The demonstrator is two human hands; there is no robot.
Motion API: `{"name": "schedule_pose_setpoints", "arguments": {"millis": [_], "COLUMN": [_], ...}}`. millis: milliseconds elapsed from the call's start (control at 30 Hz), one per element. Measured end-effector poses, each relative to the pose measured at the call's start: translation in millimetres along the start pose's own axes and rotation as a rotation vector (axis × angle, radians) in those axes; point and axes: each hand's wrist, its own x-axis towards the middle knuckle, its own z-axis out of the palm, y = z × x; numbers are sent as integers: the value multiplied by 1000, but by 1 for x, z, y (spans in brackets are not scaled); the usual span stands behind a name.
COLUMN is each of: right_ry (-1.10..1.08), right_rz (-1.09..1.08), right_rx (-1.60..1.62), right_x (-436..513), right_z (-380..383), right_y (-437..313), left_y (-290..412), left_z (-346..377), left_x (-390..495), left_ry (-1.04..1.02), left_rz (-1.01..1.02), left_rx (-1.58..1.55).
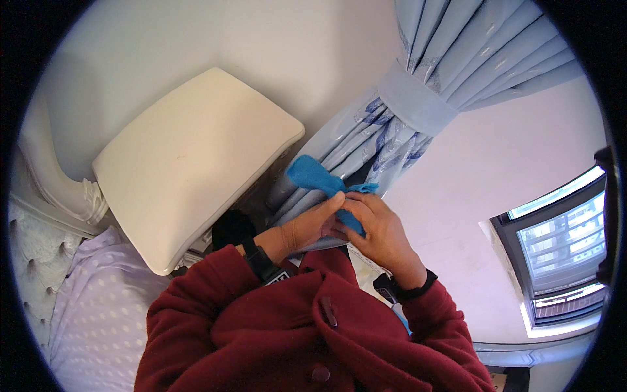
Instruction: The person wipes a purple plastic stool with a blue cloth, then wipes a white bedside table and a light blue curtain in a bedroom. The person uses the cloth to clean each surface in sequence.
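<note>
A bright blue cloth point(316, 175) is bunched up between my two hands in front of my body. My left hand point(311, 223) grips it from the left, the thumb pressed near its middle. From the right, my right hand point(379, 225) closes its fingers around the same cloth, and part of it shows below those fingers. One end of the cloth spreads out to the upper left, and a small edge sticks out at the right. Just beyond the hands hangs a light blue curtain point(352, 134) with darker blue patterned folds.
A cream-topped nightstand point(196, 152) stands at the left, beside a bed with a tufted headboard point(34, 264) and polka-dot bedding point(108, 304). A fabric tieback point(416, 100) gathers the curtain. At the right is a window point(563, 245) in a pale wall point(470, 186).
</note>
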Motion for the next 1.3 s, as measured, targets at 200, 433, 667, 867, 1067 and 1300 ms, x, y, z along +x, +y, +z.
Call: {"name": "schedule_pose_setpoints", "arguments": {"millis": [200,433,667,867,1067,1300], "right_ry": [523,506,376,382,376,347], "right_rz": [289,415,395,382,317,284], "right_rx": [358,-54,565,717,725,720], "right_x": [10,32,-3,-32,-59,-59], "right_z": [-15,-3,-11,-31,-47,-36], "right_y": [16,51,46,27,36,47], "left_y": [17,34,70,-12,-21,53], "left_z": [3,15,8,-21,-49,-19], "left_x": [2,1,36,56,11,27], "left_ry": [205,174,479,237,-55,495], "left_rz": [-103,-74,753,827,185,958], "left_rx": [203,808,1287,1544,1739,1681]}}
